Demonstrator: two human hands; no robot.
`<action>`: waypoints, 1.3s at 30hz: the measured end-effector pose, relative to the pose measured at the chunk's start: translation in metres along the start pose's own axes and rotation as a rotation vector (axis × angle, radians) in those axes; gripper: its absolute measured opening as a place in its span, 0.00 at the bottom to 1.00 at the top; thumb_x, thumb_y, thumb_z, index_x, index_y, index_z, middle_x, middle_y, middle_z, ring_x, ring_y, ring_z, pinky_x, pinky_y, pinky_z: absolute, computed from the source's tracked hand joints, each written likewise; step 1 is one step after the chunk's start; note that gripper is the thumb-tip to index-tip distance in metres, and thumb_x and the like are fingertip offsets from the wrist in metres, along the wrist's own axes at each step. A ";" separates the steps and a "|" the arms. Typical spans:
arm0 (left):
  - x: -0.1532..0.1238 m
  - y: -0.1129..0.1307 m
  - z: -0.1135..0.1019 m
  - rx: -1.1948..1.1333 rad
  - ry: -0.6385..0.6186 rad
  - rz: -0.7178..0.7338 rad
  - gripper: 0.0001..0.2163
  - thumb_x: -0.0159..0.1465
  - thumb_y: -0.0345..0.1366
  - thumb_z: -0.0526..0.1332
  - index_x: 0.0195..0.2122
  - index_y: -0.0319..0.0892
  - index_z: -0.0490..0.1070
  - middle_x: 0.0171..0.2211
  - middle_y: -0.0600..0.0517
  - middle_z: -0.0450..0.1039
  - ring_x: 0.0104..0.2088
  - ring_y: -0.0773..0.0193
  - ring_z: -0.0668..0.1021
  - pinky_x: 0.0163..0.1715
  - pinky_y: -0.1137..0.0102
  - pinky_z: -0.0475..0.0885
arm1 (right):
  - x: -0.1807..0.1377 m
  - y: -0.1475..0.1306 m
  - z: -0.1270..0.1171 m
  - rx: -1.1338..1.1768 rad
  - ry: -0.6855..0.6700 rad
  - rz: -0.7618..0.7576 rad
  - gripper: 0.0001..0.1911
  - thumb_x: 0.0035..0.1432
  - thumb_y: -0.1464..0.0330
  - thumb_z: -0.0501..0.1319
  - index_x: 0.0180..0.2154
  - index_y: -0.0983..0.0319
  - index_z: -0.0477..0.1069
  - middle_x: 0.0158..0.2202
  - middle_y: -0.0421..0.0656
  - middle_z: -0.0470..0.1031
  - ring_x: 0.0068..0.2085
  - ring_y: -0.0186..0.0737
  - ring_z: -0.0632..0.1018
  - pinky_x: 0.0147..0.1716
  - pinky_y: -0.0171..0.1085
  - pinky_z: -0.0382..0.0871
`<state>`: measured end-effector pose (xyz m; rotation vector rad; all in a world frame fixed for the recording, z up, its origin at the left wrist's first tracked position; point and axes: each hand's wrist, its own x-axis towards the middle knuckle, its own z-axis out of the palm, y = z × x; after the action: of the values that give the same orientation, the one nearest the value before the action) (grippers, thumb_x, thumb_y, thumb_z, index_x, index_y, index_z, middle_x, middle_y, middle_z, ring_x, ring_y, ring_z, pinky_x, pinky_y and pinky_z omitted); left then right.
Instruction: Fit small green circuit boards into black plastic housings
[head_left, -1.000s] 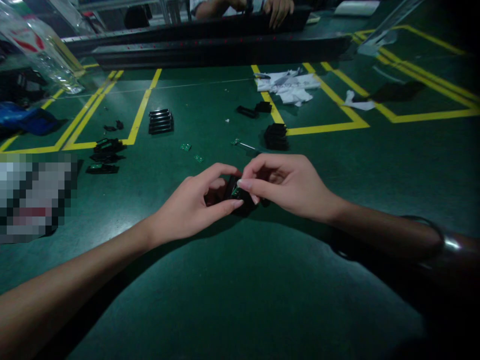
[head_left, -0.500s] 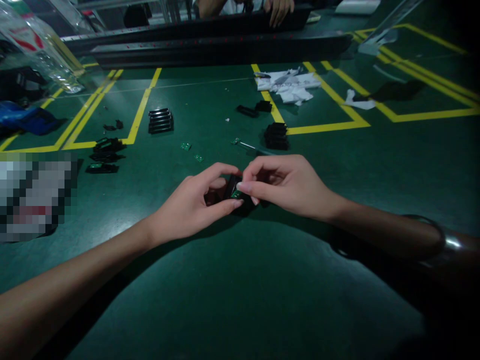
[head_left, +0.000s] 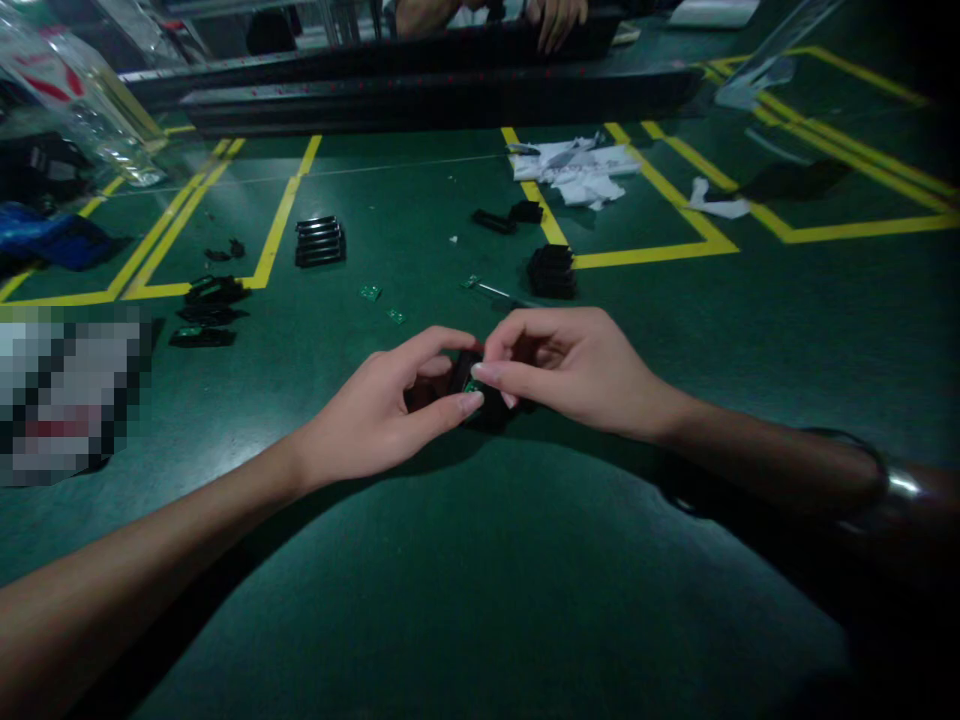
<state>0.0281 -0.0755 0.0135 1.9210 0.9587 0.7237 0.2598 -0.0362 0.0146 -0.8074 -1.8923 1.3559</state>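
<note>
Between both hands, close above the green tabletop, is a small black plastic housing (head_left: pixel 463 372) with a green circuit board (head_left: pixel 472 386) in it. My left hand (head_left: pixel 397 405) curls around its left side, fingers closed and the thumb near the board's lower edge. From the right, my right hand (head_left: pixel 577 368) grips the housing, its thumb tip touching the board's upper edge. Fingers cover most of the housing. Just beyond the hands lie loose circuit boards (head_left: pixel 370 293) and a thin metal-shafted tool (head_left: pixel 495 291), partly hidden.
Black plastic parts stand in stacks at right (head_left: pixel 551 271), a row at left (head_left: pixel 320 241) and a pile (head_left: pixel 214 300) farther left. Crumpled white paper (head_left: pixel 577 170) lies behind. A long black bar (head_left: pixel 442 100) crosses the back, with another person's hand (head_left: pixel 556 22) above it. A plastic bottle (head_left: pixel 90 100) stands far left.
The left thumb has shifted very slightly up and left over the circuit board. Both hands keep their hold, and the things on the table have not moved.
</note>
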 end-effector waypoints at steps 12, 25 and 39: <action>0.000 -0.002 0.000 -0.008 0.010 0.024 0.19 0.70 0.40 0.66 0.60 0.44 0.69 0.40 0.50 0.82 0.35 0.64 0.81 0.33 0.72 0.74 | 0.001 0.000 0.000 0.004 0.008 -0.007 0.05 0.61 0.70 0.72 0.35 0.62 0.78 0.26 0.37 0.76 0.26 0.31 0.75 0.26 0.31 0.69; 0.000 0.000 0.000 -0.015 -0.014 0.011 0.20 0.70 0.39 0.66 0.61 0.43 0.67 0.42 0.50 0.82 0.33 0.67 0.80 0.28 0.73 0.69 | 0.001 0.000 0.001 0.005 0.003 -0.022 0.04 0.61 0.70 0.72 0.36 0.63 0.78 0.27 0.37 0.77 0.27 0.31 0.75 0.27 0.32 0.69; 0.001 0.000 -0.001 -0.045 -0.020 -0.011 0.20 0.71 0.40 0.65 0.61 0.43 0.67 0.39 0.51 0.82 0.30 0.68 0.79 0.26 0.74 0.68 | 0.001 -0.002 0.001 0.016 -0.014 -0.013 0.04 0.61 0.70 0.72 0.36 0.62 0.78 0.27 0.37 0.77 0.27 0.31 0.76 0.27 0.32 0.70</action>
<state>0.0279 -0.0748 0.0143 1.8795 0.9323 0.7123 0.2584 -0.0362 0.0164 -0.7781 -1.8915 1.3707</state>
